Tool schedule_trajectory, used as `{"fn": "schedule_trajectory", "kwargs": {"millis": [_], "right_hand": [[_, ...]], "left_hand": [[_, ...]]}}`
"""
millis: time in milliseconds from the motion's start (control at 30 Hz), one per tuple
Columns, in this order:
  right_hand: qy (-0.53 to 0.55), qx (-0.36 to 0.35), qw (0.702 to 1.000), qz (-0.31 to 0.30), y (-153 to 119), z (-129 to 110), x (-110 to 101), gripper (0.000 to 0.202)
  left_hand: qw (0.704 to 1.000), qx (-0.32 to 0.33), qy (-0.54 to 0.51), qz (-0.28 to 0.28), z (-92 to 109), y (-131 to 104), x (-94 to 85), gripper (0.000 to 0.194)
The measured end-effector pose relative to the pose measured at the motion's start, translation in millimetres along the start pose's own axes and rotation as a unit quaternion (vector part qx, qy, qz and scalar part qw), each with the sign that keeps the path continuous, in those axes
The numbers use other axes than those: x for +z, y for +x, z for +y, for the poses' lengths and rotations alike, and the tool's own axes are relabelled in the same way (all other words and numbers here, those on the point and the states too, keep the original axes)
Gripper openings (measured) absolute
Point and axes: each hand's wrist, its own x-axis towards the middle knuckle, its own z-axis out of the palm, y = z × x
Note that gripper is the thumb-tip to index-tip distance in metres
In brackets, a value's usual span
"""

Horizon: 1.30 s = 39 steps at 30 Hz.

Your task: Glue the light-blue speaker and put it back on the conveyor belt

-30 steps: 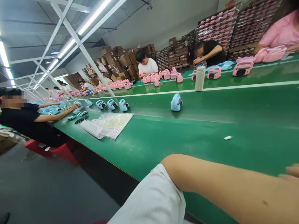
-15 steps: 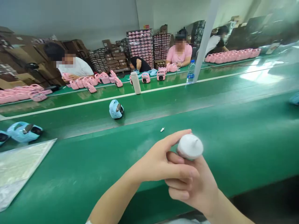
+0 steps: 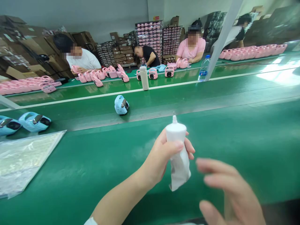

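Left hand [image 3: 164, 156] pinches the soft white plastic nozzle-tipped tube [image 3: 178, 150] upright at its firmer shoulder; light, squeezable, likely partly emptied; right hand [image 3: 225, 193] hovers spread, empty.

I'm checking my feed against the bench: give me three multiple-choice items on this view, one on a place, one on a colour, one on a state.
1. Where does the lone blue device sit?
A. on the green belt beyond the tube
B. in the right hand
C. on the plastic bags

2. What colour is the tube?
A. pink
B. white
C. blue

3. How is the tube held?
A. lying flat on the belt
B. gripped by the left hand, nozzle up
C. pinched in the right hand

Key: 1 A, it stands alone on the belt. 2 B, body and nozzle are white. 3 B, the left fingers wrap it; the right hand is open and apart.
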Motion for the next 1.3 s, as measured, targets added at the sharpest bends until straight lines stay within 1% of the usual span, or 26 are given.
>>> {"fn": "schedule_trajectory", "kwargs": {"millis": [33, 67, 100, 133, 167, 200, 267, 300, 367, 400, 467, 567, 633, 700, 767, 900, 967, 1033, 1100, 1200, 1300], "right_hand": [[-0.032, 0.015, 0.999, 0.039, 0.1, 2.8, 4.1, 0.04], [-0.028, 0.045, 0.998, 0.039, 0.3, 6.3, 9.8, 0.053], [0.013, 0.079, 0.997, 0.007, 0.5, 10.0, 16.4, 0.064], [0.072, 0.109, 0.991, -0.039, 0.5, 13.5, 22.9, 0.071], [0.129, 0.131, 0.98, -0.081, 0.4, 16.6, 28.7, 0.074], [0.172, 0.143, 0.969, -0.103, 0.2, 18.8, 33.3, 0.076], [0.198, 0.154, 0.962, -0.106, 0.3, 20.8, 37.9, 0.072], [0.192, 0.153, 0.964, -0.104, 0.8, 20.7, 38.3, 0.064], [0.174, 0.13, 0.97, -0.112, 2.9, 19.2, 36.6, 0.041], [0.164, 0.117, 0.972, -0.121, 4.3, 18.1, 35.3, 0.031], [0.151, 0.105, 0.974, -0.134, 7.0, 15.8, 33.5, 0.023], [0.135, 0.09, 0.979, -0.126, 10.5, 11.7, 33.1, 0.023], [0.11, 0.061, 0.987, -0.1, 12.5, 8.7, 33.8, 0.022], [0.085, 0.035, 0.993, -0.072, 14.3, 5.9, 34.2, 0.024], [0.077, 0.022, 0.995, -0.062, 15.5, 3.8, 34.1, 0.024], [0.079, 0.018, 0.995, -0.066, 14.1, 3.0, 32.8, 0.024], [0.084, 0.024, 0.993, -0.076, 11.2, 4.7, 32.4, 0.024], [0.083, 0.025, 0.993, -0.085, 7.8, 7.4, 32.5, 0.024], [0.057, 0.018, 0.995, -0.081, 4.6, 10.7, 32.9, 0.023], [0.001, 0.005, 0.997, -0.073, 1.1, 15.5, 33.6, 0.015], [-0.005, 0.019, 0.995, -0.094, -1.5, 18.8, 33.5, 0.014]], "left_hand": [[1.0, 0.007, -0.003, 0.007, -0.4, -0.6, 1.2, 0.034], [1.0, 0.012, -0.003, 0.013, -1.1, -1.4, 2.4, 0.035], [1.0, 0.013, 0.0, 0.019, -2.0, -2.4, 3.5, 0.037], [1.0, 0.014, 0.006, 0.027, -3.0, -3.5, 4.3, 0.038], [0.999, 0.014, 0.017, 0.031, -3.9, -4.6, 4.7, 0.039], [0.999, 0.02, 0.033, 0.032, -4.6, -5.6, 4.7, 0.04], [0.995, 0.048, 0.081, 0.032, -5.0, -7.4, 3.9, 0.04], [0.992, 0.067, 0.106, 0.029, -4.6, -8.2, 3.4, 0.04], [0.986, 0.093, 0.134, 0.021, -3.1, -9.3, 2.7, 0.042], [0.985, 0.098, 0.14, 0.017, -2.2, -9.7, 2.7, 0.043], [0.986, 0.091, 0.138, 0.01, -0.7, -10.1, 3.2, 0.043], [0.989, 0.065, 0.129, 0.001, 0.4, -10.2, 5.0, 0.044], [0.991, 0.054, 0.123, -0.004, 0.8, -10.3, 6.5, 0.045], [0.991, 0.057, 0.121, -0.007, 1.5, -10.6, 8.0, 0.045], [0.99, 0.068, 0.124, -0.013, 2.2, -11.1, 9.2, 0.043], [0.989, 0.07, 0.129, -0.017, 1.4, -13.3, 9.5, 0.042], [0.992, 0.046, 0.113, -0.021, -0.2, -14.7, 8.7, 0.043], [0.995, 0.011, 0.09, -0.039, -1.7, -15.8, 7.9, 0.043], [0.996, -0.009, 0.068, -0.058, -2.9, -16.0, 7.4, 0.041], [0.997, -0.02, 0.043, -0.053, -4.7, -14.8, 7.5, 0.04], [0.998, -0.031, 0.033, -0.043, -7.5, -13.3, 8.3, 0.038]]}}
